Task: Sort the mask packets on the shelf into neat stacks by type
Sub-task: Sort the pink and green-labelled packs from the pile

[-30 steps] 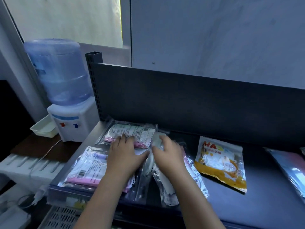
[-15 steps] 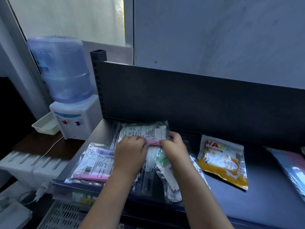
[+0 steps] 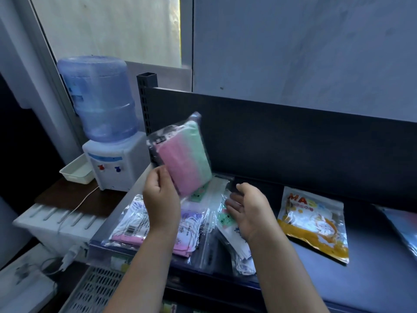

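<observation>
My left hand (image 3: pixel 160 195) holds a clear packet of pink and green masks (image 3: pixel 184 154) upright above the shelf's left end. My right hand (image 3: pixel 250 206) hovers open, fingers spread, just over a green-labelled clear packet (image 3: pixel 228 219) lying in the pile. Under my left forearm lie packets with pink and purple print (image 3: pixel 133 224), overlapping each other. A yellow foil mask packet (image 3: pixel 313 222) lies flat to the right. Another shiny packet (image 3: pixel 404 227) shows at the far right edge.
The dark shelf (image 3: pixel 338 279) has a tall back panel (image 3: pixel 293 143). A water dispenser with a blue bottle (image 3: pixel 106 123) stands left of the shelf beside a white tray (image 3: pixel 75 171). A perforated basket (image 3: pixel 94 290) sits below the shelf front.
My left hand has lifted the pink and green packet off the pile and turned it upright. My right hand let go and opened over the remaining packets.
</observation>
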